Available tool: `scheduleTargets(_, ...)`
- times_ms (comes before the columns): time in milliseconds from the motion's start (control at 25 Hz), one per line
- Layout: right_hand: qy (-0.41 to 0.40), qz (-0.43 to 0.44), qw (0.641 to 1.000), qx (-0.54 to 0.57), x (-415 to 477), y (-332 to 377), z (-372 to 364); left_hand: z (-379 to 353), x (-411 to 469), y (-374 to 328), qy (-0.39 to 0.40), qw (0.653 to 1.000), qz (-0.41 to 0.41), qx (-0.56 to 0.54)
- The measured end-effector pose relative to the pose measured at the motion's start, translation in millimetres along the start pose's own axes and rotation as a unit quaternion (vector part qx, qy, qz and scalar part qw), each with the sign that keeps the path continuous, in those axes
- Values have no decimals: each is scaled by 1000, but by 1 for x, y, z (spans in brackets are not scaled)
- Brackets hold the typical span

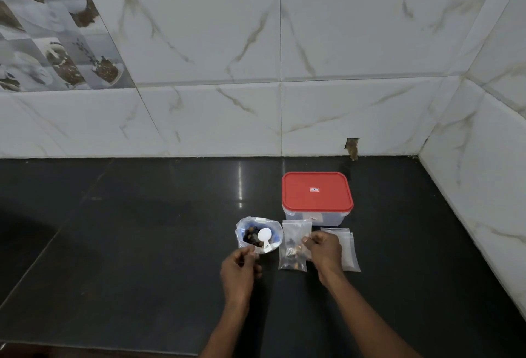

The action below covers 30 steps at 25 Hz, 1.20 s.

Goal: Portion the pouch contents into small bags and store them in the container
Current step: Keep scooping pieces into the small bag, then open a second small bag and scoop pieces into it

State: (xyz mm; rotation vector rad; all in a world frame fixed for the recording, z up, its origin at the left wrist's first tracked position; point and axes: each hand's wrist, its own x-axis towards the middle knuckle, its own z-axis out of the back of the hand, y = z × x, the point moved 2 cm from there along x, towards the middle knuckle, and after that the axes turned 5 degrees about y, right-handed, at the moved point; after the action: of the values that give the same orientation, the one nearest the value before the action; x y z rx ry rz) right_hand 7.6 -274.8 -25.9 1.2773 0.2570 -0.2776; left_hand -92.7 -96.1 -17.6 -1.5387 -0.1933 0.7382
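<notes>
**Spill risk at pouch and small bag**

Pinches the open pouch at its near rim with the left hand, with a spoon inside. Grips the part-filled small bag on the desk with the right hand. Could tip the pouch with a tug, or shed pieces from a bag left unsealed. Cannot store anything before opening the container just behind, red lid on.

One pouch, one scoop, one container, one filled bag, several empty bags.

The container had a red lid and clear body; the desk was black. The wall tiles were white with beige veins; the printed tiles at ten o'clock showed brown.
</notes>
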Motion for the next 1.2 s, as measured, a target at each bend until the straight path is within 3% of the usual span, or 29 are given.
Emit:
scheduleTargets(120, 3, 33, 989, -147, 6, 5, -12, 4, -5, 13, -6, 999, 21, 26)
scheduleTargets(320, -31, 95, 919, -381, 6, 2, -20, 7, -11, 20, -11, 997, 24, 72)
scheduleTargets(480, -17, 208, 873, -440, 9, -6, -19, 8, -12, 18, -5, 995, 11, 97)
scheduleTargets(600, 24, 325, 797, -509, 1, -17, -13, 8, -10, 20, -4, 993, 15, 116)
scheduleTargets(680, -30, 298, 823, -482, 1, -23, 4, 7, -9, 22, 4, 992, 16, 121)
scheduleTargets(760, -121, 176, 864, -455, 4, -23, 27, 6, -10, 21, 13, 992, 16, 123)
scheduleTargets(880, -155, 38, 872, -464, 10, -27, 52, 4, -14, 22, 18, 992, 23, 122)
scheduleTargets(960, -163, 51, 873, -457, 16, -30, 57, 2, -17, 22, 25, 992, 23, 119)
scheduleTargets(1080, -167, 110, 942, -269, 8, -21, 60, -4, -25, 17, 37, 993, 17, 114)
scheduleTargets(1200, -99, 99, 990, -20, -13, -10, 64, -15, -29, 5, 81, 994, 5, 75)
